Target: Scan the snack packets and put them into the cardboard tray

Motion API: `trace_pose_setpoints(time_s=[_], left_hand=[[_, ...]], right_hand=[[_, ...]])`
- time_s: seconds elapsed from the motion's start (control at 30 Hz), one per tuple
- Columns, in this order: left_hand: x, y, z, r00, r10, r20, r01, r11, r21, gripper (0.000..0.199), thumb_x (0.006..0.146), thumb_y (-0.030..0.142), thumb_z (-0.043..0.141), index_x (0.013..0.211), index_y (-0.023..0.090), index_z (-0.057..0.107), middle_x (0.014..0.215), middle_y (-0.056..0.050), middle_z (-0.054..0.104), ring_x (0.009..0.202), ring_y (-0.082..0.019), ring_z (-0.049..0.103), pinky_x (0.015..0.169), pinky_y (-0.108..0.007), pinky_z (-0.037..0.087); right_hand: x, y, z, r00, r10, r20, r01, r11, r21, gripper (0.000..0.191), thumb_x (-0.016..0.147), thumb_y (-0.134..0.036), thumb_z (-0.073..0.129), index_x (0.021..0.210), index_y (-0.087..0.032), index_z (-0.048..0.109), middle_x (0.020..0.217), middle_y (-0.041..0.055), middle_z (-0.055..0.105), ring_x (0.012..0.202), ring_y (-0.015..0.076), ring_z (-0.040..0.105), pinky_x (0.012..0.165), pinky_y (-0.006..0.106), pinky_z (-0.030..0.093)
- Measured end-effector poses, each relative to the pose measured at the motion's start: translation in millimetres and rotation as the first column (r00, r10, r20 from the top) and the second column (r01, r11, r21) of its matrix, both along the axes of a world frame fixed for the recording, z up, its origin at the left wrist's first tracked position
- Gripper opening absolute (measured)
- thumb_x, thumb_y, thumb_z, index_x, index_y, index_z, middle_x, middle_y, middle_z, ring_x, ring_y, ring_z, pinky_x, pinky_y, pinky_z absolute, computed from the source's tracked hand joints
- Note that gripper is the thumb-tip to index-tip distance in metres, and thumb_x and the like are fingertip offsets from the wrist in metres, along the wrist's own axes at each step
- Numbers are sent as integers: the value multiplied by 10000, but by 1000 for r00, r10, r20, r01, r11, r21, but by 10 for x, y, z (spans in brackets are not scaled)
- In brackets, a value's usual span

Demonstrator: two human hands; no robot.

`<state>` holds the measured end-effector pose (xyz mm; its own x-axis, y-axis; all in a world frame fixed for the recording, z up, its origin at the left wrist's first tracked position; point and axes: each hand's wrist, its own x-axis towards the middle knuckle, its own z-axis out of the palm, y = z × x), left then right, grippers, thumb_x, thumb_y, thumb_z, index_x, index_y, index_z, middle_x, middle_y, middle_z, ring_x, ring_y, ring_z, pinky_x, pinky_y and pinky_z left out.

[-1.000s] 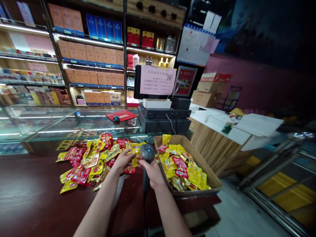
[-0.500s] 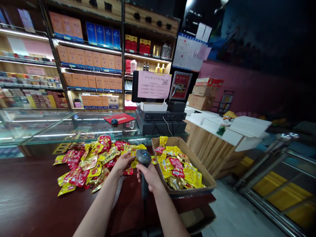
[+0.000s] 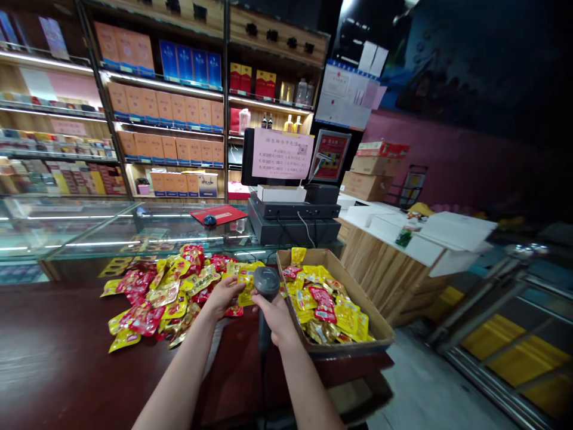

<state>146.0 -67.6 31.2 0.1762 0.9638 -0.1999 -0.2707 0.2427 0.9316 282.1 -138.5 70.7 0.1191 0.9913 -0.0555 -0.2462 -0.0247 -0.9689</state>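
My left hand [image 3: 222,297] pinches a yellow snack packet [image 3: 245,285] by its edge and holds it up just in front of a black handheld barcode scanner [image 3: 267,283]. My right hand [image 3: 277,318] is wrapped around the scanner's grip, with its head pointing at the packet. To the left, a loose heap of red and yellow snack packets [image 3: 156,298] lies on the dark red wooden counter [image 3: 54,346]. To the right, a shallow cardboard tray [image 3: 353,289] holds more packets and sits just beyond my right hand.
A glass display case [image 3: 147,236] runs behind the heap. A cash register with a monitor [image 3: 282,155] and a red mat with a computer mouse [image 3: 209,220] stand on it. Stocked shelves fill the back, white boxes lie on a wooden counter at right, and the bare floor is at lower right.
The scanner has shifted slightly right since the previous frame, and the view has tilted a little. My left hand still has the packet in front of the scanner.
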Motion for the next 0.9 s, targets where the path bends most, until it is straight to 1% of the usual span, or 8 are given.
trace_pose_setpoints(time_s=[0.07,0.13,0.23,0.37,0.43,0.53,0.73,0.9], left_hand=[[-13,-14,10,1000,-6,2,6,999,-35,413,573,320,802,867,185,546,645,51,596,456,-61,523,400,-147,329],[-34,-24,15,999,-30,20,32,997,-71,395,591,314,798,868,182,549,708,18,640,528,-96,588,452,-172,410],[-86,-29,35,992,-98,75,107,985,-136,400,681,437,726,926,164,568,768,-44,679,594,-141,637,536,-225,486],[-172,-51,140,951,-203,231,250,949,-194,679,776,709,406,1097,129,548,829,-120,699,592,-186,654,543,-290,511],[-194,-74,223,925,-242,293,298,940,-164,791,774,756,290,1174,114,522,874,-151,701,618,-206,663,567,-317,517],[-158,-107,367,911,-286,298,337,932,-133,874,762,779,213,1252,110,487,950,-183,692,763,-257,681,647,-360,521],[171,-65,640,897,-357,262,396,911,-115,909,758,784,182,1302,112,462,1066,-203,662,924,-294,656,727,-397,513],[729,71,762,813,-506,289,546,834,-77,926,746,795,198,1331,120,442,1184,-216,608,1015,-313,621,773,-412,501]], right_hand=[[43,39,-26,995,-99,-7,99,994,41,213,574,-197,676,786,-175,655,741,-8,681,723,148,604,675,247,445],[91,89,-64,993,-112,-36,113,993,19,218,564,-185,673,781,-180,659,762,-10,682,786,156,604,726,249,436],[143,173,-130,989,-46,-144,34,996,-89,194,550,-198,680,737,-162,648,649,-17,633,657,128,574,660,244,437],[155,265,-174,956,39,-291,-84,986,-142,183,538,-185,684,704,-136,624,518,-52,517,494,71,466,543,210,398],[154,290,-168,947,56,-316,-106,984,-144,184,534,-176,687,697,-126,617,524,-49,514,484,60,450,518,197,380],[189,299,-124,952,32,-306,-82,985,-153,211,542,-184,697,730,-120,629,550,-37,536,493,60,455,503,192,372],[523,253,64,944,-8,-330,-31,993,-113,204,573,-197,712,753,-131,642,598,-10,590,544,86,520,514,195,393],[1101,154,181,903,-66,-425,18,993,-116,189,602,-204,695,774,-152,636,629,8,624,584,119,578,520,209,427]])
